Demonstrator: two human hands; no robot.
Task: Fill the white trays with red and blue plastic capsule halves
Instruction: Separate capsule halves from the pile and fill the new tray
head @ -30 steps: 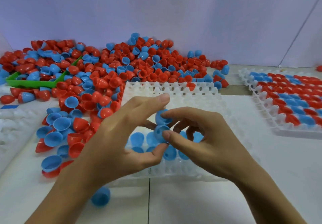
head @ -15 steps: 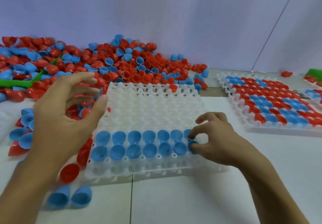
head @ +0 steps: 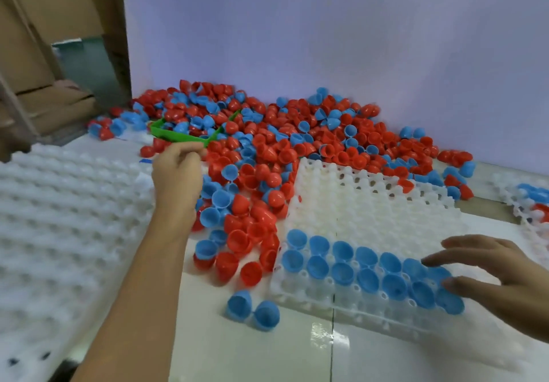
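A white tray (head: 371, 203) lies in front of me, and two rows of blue capsule halves (head: 356, 262) fill its near part. My right hand (head: 499, 274) hovers over the right end of those rows with fingers spread straight, its fingertips on or just above the blue halves. A big pile of red and blue halves (head: 282, 144) lies behind and left of the tray. My left hand (head: 176, 173) reaches to the pile's left side, fingers curled round the near rim of a green scoop (head: 178, 137) half buried in the halves.
Two loose blue halves (head: 252, 310) lie on the table left of the tray's near corner. Empty white trays (head: 59, 218) cover the left side. A partly filled tray (head: 534, 200) sits at the right edge. Cardboard boxes (head: 44, 54) stand at the back left.
My left hand moved from above the pile's edge out to the green scoop. My right hand lifted its pinch off the row's last blue half and spread open. The view swung left.
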